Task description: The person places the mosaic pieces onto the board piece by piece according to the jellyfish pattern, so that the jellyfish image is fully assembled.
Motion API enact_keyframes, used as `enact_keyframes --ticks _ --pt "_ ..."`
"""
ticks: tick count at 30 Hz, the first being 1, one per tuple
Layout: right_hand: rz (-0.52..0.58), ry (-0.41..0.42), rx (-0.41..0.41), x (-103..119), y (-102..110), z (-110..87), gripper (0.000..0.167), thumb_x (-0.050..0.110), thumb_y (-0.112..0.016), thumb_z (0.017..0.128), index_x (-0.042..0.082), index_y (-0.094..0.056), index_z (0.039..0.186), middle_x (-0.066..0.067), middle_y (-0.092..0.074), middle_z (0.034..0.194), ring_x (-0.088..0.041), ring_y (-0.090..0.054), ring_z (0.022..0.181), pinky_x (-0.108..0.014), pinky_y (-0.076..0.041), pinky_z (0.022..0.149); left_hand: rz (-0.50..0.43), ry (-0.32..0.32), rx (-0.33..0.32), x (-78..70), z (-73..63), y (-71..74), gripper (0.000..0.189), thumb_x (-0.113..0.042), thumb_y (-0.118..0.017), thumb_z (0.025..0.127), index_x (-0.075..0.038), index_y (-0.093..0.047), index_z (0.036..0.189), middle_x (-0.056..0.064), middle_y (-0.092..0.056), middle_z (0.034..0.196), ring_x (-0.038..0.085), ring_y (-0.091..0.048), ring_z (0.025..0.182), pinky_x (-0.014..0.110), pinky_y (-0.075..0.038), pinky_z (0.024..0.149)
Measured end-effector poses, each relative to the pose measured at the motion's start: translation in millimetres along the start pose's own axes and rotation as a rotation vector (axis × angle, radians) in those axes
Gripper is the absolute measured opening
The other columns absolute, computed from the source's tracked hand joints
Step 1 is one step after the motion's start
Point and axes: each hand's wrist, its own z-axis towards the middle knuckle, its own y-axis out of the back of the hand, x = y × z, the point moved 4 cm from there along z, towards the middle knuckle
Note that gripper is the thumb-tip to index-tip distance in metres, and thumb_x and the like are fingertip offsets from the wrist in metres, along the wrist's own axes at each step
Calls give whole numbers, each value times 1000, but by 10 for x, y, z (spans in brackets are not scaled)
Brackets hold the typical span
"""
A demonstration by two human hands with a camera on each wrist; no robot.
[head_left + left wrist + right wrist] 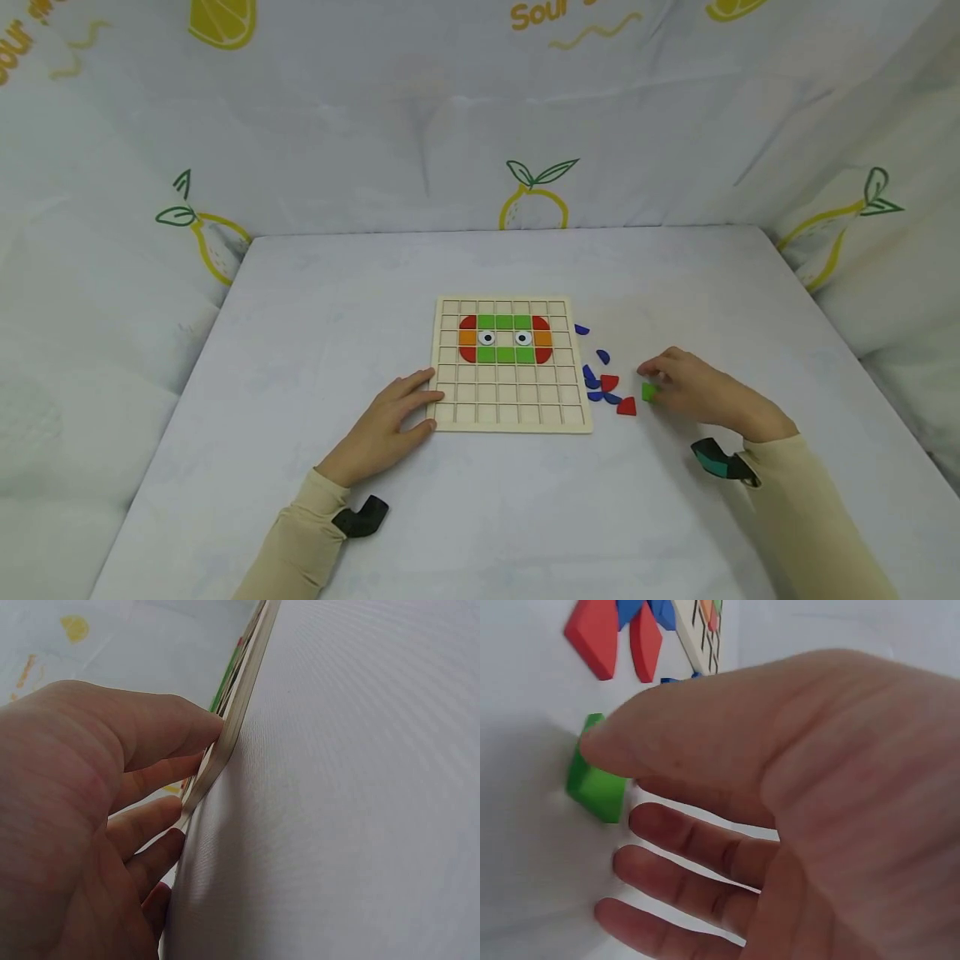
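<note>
One bare left hand [382,433] rests at the left side of the wooden grid board [505,394], and from my distant seat I see its grip apart: fingers spread, two fingertips at the board's rim or just over it, thumb touching the edge close to the near left corner. My left wrist view shows that thumb against the board's pale side.

To the right of the board, I have the right hand [697,390] low over the bench [525,508]. Its thumb touches the green tile [648,392], which lies on the bench at the hand's left; the other fingers reach out fairly straight and separate, so I read this grip as apart too, not clamped. The index fingertip is partly hidden behind the thumb in the right wrist view.

Between the green tile and the board I count two red quarter-discs [627,407] and several blue pieces [603,357], mostly half-discs; some of the blue ones crowd together just beside the board's right edge.

On the grid, red rounded corners [542,322], orange squares [467,337] and green squares [504,355] form a ring around two eye tiles [522,337]. Beige sleeves [810,508] cover both forearms, and white lemon-print cloth [360,150] hangs behind the bench.
</note>
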Motion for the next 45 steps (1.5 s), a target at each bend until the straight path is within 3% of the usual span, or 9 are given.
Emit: enact_keyframes --ticks 4,8,13,28,33,45 --pt "-20 -8 -15 -9 -54 -5 39 9 -75 86 0 -65 123 -16 -63 110 -33 -59 103 -53 -60 91 3 3 -6 10 -9 10 41 -15 -70 93 -11 -65 134 8 -41 161 33 -36 151 53 -24 128" --pt "-26 36 -63 -3 -36 30 34 8 -76 85 -3 -68 117 -12 -66 103 -27 -60 94 -51 -61 88 -2 -7 -11 12 -6 12 41 -14 -71 93 -10 -65 134 9 -41 161 33 -36 151 52 -24 128" --pt "36 44 -93 64 60 110 39 12 -75 88 -5 -65 122 -13 -65 103 -28 -60 95 -45 -61 83 -16 -11 -2 7 4 10 41 -14 -70 93 -9 -65 134 10 -41 161 33 -35 151 53 -23 128" --pt "24 208 -170 832 415 424 36 15 -73 93 2 -66 125 -12 -65 115 -30 -59 109 -45 -60 90 -23 3 3 14 -1 -12 41 -16 -70 94 -11 -65 134 8 -40 162 33 -35 151 54 -24 128" --pt "25 278 -181 1015 444 518 34 14 -73 93 2 -66 124 -12 -65 117 -31 -59 111 -46 -58 91 -23 0 1 0 5 -5 41 -15 -70 94 -11 -65 134 8 -41 161 32 -35 152 53 -23 128" --pt "67 326 -167 1276 375 682 37 18 -74 92 5 -68 127 -9 -65 117 -30 -58 112 -44 -55 94 -17 3 1 -5 0 4 42 -16 -70 94 -12 -64 135 6 -40 162 32 -34 152 52 -23 129"
